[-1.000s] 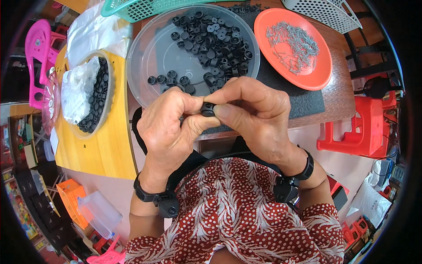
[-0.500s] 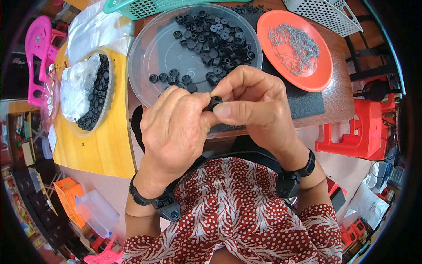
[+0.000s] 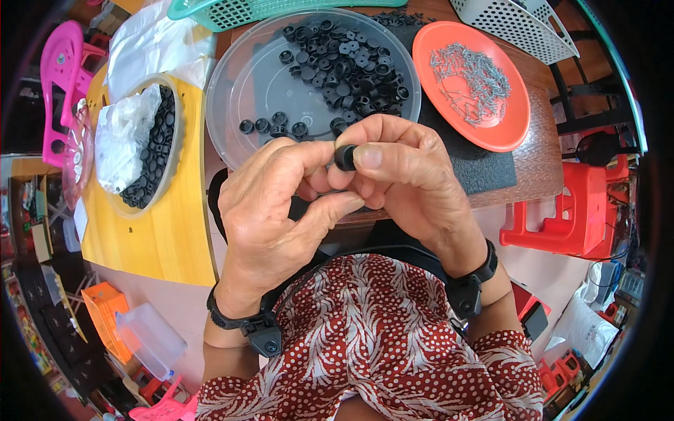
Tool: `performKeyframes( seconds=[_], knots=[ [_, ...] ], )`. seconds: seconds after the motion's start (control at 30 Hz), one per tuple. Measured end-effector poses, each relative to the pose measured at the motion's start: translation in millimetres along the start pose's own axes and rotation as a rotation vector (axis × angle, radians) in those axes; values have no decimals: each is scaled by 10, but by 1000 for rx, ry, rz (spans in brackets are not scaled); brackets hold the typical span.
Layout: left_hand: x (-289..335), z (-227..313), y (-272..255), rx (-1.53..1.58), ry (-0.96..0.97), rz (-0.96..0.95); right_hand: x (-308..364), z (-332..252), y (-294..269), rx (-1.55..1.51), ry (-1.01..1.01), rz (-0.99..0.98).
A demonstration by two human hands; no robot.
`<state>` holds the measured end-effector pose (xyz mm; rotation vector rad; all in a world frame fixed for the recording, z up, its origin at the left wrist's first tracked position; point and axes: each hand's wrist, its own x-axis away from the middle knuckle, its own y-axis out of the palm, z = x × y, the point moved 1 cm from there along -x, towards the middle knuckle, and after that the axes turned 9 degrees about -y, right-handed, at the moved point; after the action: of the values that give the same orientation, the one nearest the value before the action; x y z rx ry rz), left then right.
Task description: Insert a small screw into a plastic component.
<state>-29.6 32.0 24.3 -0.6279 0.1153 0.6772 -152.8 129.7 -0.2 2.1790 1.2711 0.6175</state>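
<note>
A small black round plastic part point(image 3: 345, 158), like a cap or little wheel, is held upright between the thumb and index finger of my right hand point(image 3: 411, 165). My left hand point(image 3: 270, 203) is close against it on the left: its index fingertip meets the part's edge, while its thumb is stretched out lower down, apart from the part. The other fingers of both hands meet below the part and are partly hidden. Just beyond my hands stands a clear round tub point(image 3: 235, 91) with many loose black round parts point(image 3: 351, 67) in it.
An orange-red plate point(image 3: 516, 105) of small metal pins or screws lies right of the tub. On the yellow board point(image 3: 168, 245) at left sits a clear container point(image 3: 172, 151) with black parts and a plastic bag. Green and white baskets point(image 3: 516, 28) stand behind; a red stool point(image 3: 554, 217) is at right.
My left thumb has come away from the black part and dropped lower. The part has turned more upright in my right fingers and shows more fully.
</note>
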Motion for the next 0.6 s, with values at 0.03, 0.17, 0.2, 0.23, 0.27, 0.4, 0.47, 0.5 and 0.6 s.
performKeyframes(
  seconds=[0.03,0.17,0.2,0.23,0.27,0.4,0.47,0.5,0.6],
  knots=[
    [10,-1,0,5,-12,2,3,-3,5,1,1,-2],
    [12,-56,34,23,67,56,8,-17,31,-24,30,-8],
    [18,-58,44,26,69,55,11,-23,32,-26,37,-5],
    [29,-57,51,25,62,61,17,-30,38,-23,35,-3],
    [36,-57,59,23,55,66,26,-38,51,-24,18,1],
    [59,-80,95,60,48,96,28,-29,89,8,-30,32],
    [73,-74,113,5,42,91,29,8,75,25,-65,41],
    [89,-57,108,6,44,93,31,21,71,38,-99,46],
    [113,-41,100,-51,-14,65,48,28,80,55,-99,68]
  ],
)
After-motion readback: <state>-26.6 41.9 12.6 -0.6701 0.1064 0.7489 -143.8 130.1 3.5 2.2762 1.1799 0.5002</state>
